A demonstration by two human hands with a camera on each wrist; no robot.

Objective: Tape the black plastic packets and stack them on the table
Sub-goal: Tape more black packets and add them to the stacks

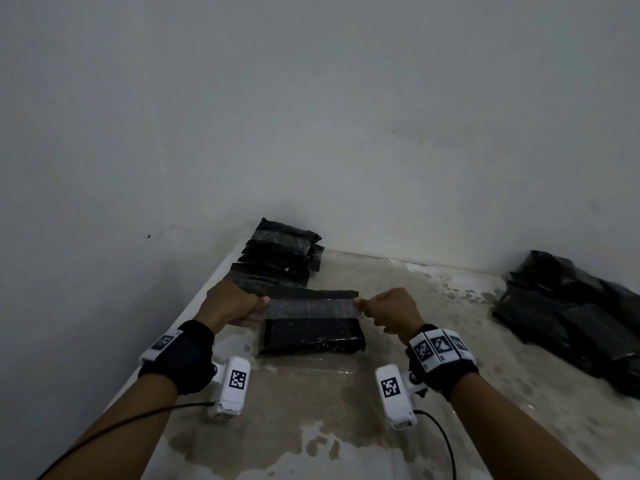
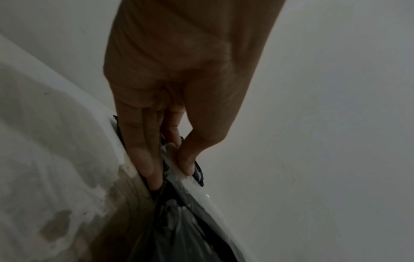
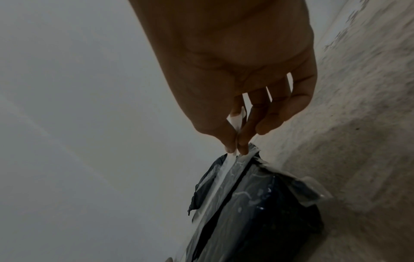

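Tape strip (image 1: 311,307) stretched taut over packet (image 1: 313,336) at table (image 1: 381,427) centre.
Head: left hand (image 1: 230,306) at 9 o'clock, right hand (image 1: 389,311) at 3 — each pinching one tape end for flat, aligned laying; stack (image 1: 282,252) at 11. Left wrist: thumb-and-finger pinch confirmed. Right wrist: same — tension likely against wrinkles.

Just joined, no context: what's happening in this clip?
A person is taping black packets at a table. The left hand and right hand each pinch one end of a strip of clear tape, stretched over the packet in front of them. Taped packets sit stacked at the far left corner; a heap of black packets lies to the right.
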